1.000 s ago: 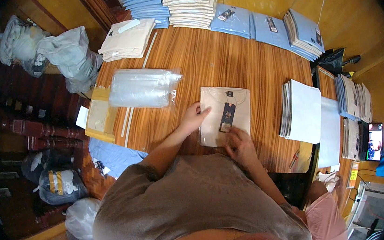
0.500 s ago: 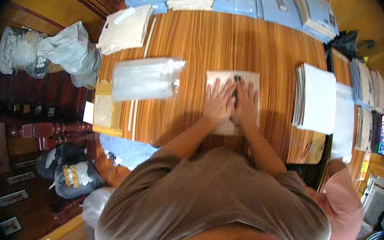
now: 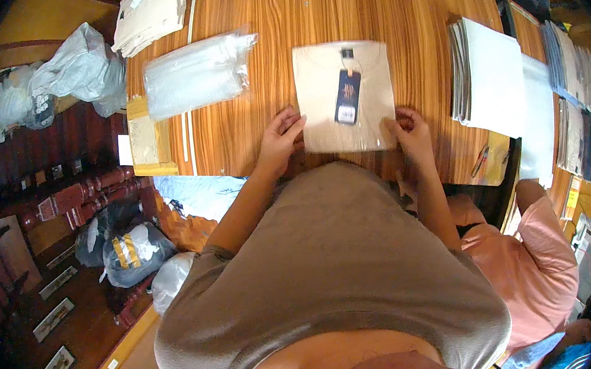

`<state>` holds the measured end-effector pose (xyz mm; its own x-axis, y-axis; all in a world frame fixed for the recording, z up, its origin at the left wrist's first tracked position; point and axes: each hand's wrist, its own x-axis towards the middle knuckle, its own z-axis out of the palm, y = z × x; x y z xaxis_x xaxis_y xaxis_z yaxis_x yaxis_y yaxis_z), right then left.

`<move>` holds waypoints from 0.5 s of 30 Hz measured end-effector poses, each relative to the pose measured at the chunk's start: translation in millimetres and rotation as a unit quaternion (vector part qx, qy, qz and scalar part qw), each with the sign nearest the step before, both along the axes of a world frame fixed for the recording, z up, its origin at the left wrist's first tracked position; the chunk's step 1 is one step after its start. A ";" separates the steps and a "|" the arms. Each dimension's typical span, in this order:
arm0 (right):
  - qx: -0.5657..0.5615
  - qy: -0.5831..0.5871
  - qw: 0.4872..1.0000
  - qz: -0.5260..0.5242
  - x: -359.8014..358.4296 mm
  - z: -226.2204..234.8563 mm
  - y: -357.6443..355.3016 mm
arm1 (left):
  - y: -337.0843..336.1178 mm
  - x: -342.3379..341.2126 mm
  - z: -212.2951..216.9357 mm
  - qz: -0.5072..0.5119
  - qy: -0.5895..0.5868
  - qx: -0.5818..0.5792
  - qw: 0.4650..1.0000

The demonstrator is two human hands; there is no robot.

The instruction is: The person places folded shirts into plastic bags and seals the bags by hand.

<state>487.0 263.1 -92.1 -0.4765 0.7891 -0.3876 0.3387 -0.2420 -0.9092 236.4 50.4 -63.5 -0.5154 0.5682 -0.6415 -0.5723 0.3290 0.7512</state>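
A folded beige shirt (image 3: 318, 88) lies near the table's front edge, with a small black neck label and a dark blue hang tag (image 3: 349, 97) showing on top. A faint shine at its near edge may be clear plastic, but I cannot tell for sure. My left hand (image 3: 282, 139) pinches the shirt's left edge towards the near corner, its fingers curled. At the opposite edge, my right hand (image 3: 413, 135) grips the near right corner, thumb on top.
Clear plastic bags (image 3: 198, 76) lie to the left on the wooden table (image 3: 255, 5). A stack of white sheets (image 3: 493, 77) stands at the right, scissors (image 3: 480, 160) nearer me. Folded beige garments (image 3: 152, 16) sit far left. Another person (image 3: 527, 268) is at my lower right.
My hands were flat on top of the shirt; they have parted to its left and right edges and now grip it. The hang tag is uncovered. The head view has shifted nearer.
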 end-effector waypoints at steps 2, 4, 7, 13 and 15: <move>-0.148 -0.020 0.988 0.034 -7.5 31.8 1.9 | -12.1 -16.8 -6.5 -0.098 -0.114 -0.038 0.988; -0.187 0.084 0.978 -0.025 -10.5 30.7 -11.9 | -9.4 -18.4 -2.8 -0.187 -0.074 -0.017 0.979; -0.078 0.042 0.996 0.023 -13.6 14.3 -26.7 | -7.5 -9.2 3.1 -0.227 0.151 0.029 0.962; 0.178 0.075 0.979 0.069 -108.4 74.8 -24.0 | 32.4 -95.2 109.8 -0.280 0.423 0.047 0.861; 0.244 0.072 0.964 0.072 -154.6 92.6 -3.0 | 52.6 -141.0 163.6 -0.250 0.435 0.053 0.863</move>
